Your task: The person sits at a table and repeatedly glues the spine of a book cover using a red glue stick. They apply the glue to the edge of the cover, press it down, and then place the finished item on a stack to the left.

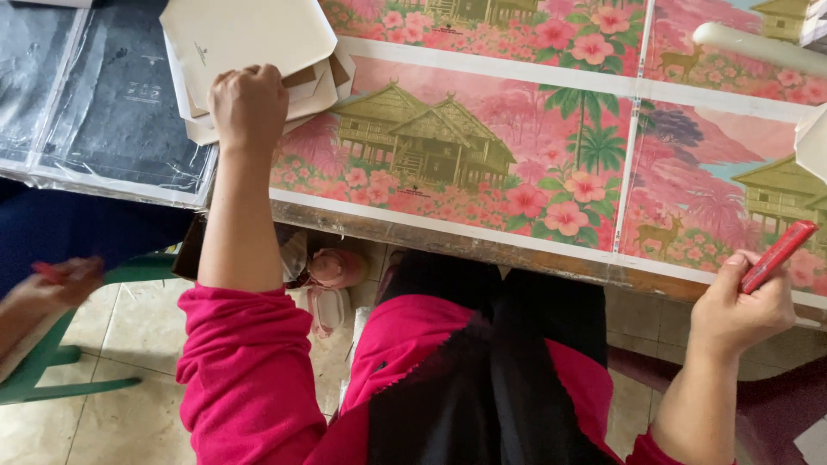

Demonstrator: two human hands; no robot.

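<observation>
Right now, from the head view, my left hand [248, 105] sits fisted on the cards [250, 52], a loose cream stack with rounded corners at the table's far left; the fingers are curled tight and pressed down on the top one. My right hand [743, 312] hangs off the table edge [482, 251], fingers pinching a red cutter [778, 256]. I judge a card is being picked. Pink printed sheets [482, 146] with houses and flowers cover the table. Dark wrapped packs [95, 95] lie left of the cards. Another person's hand [52, 288] shows, blurred, at lower left.
</observation>
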